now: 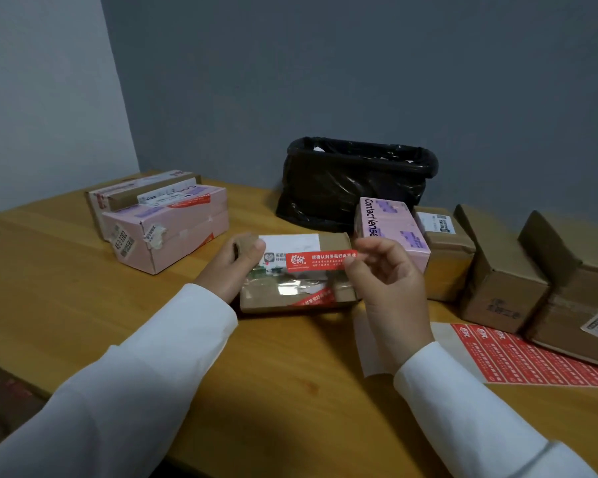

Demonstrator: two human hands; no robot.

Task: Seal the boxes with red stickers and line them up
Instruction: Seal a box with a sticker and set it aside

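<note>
The job looked partly done — two boxes (163,219) with red strips on them sat together at the far left of the wooden table (66,288). The left hand (230,267) gripped the end of a flat brown box (296,274) in the middle, and the right hand (384,274) pinched a shiny red sticker (320,260) just over its top. At the right, a pink box (392,229) and three brown cardboard boxes (497,270) waited — no red strips showed on them — beside a sheet of stickers (518,357).
</note>
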